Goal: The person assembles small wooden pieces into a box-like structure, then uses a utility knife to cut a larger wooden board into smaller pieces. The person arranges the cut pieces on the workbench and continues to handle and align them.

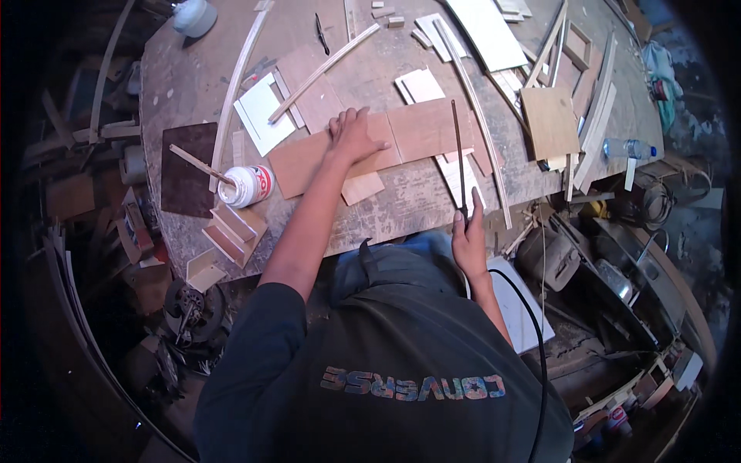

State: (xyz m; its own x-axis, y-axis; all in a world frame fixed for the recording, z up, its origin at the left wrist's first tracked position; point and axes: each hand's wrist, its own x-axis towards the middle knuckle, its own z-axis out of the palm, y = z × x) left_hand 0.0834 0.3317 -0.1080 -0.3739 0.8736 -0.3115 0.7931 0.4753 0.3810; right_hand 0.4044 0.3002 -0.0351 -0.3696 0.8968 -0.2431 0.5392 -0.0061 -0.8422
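A long reddish-brown board (421, 133), with a thin line across it, lies over other wood pieces near the bench's front edge. Pressed on its top is my left hand (355, 137), fingers spread and not wrapped round anything. My right hand (469, 241) is closed round the lower end of a long, thin, dark blade-like tool (459, 147), which points away from me past the board's right part. Seen nearly edge-on, its exact kind does not show. A white sheet piece (265, 114) and a wooden strip (328, 69) lie just beyond the board.
Left on the workbench (386, 208) stand an open white tub (248, 187) with a stick in it and a small wooden assembly (234, 234). Offcuts, long strips and a square panel (549, 122) crowd the right, near a plastic bottle (629, 149). A dark cable (532, 316) runs beside my right arm.
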